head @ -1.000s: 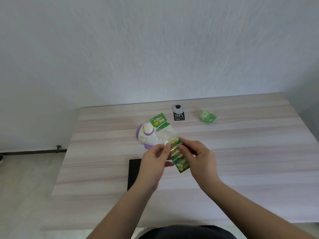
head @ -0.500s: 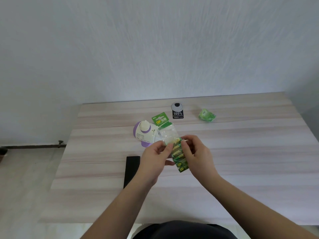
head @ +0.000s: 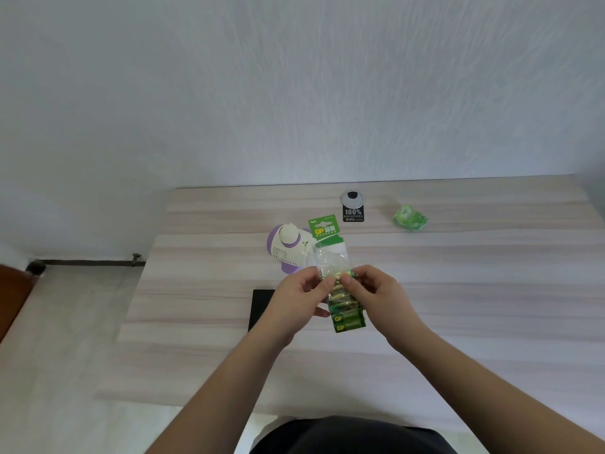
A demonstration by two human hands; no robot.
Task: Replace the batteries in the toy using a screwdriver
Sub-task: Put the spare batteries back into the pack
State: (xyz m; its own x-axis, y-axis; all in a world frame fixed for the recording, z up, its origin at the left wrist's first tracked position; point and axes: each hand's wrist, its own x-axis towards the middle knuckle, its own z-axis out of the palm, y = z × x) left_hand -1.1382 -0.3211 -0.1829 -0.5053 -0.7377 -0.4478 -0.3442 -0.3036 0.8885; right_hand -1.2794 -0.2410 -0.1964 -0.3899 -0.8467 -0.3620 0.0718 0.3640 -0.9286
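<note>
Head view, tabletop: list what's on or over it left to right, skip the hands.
Black flat object → purple-and-white toy → battery pack, held over the table → black-and-white card → crumpled green wrapper. The pack overlaps the toy's right edge, but its centre lies right of it.

Toy (head: 288,249) partly behind the battery pack (head: 340,290), black pad (head: 260,306) half covered by the left hand (head: 294,299), small print on the card (head: 353,211) unreadable, forearms cut off below

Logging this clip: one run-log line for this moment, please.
step: opening battery pack | left hand: pinches pack | right hand: pinches pack | toy: on table, untouched
</note>
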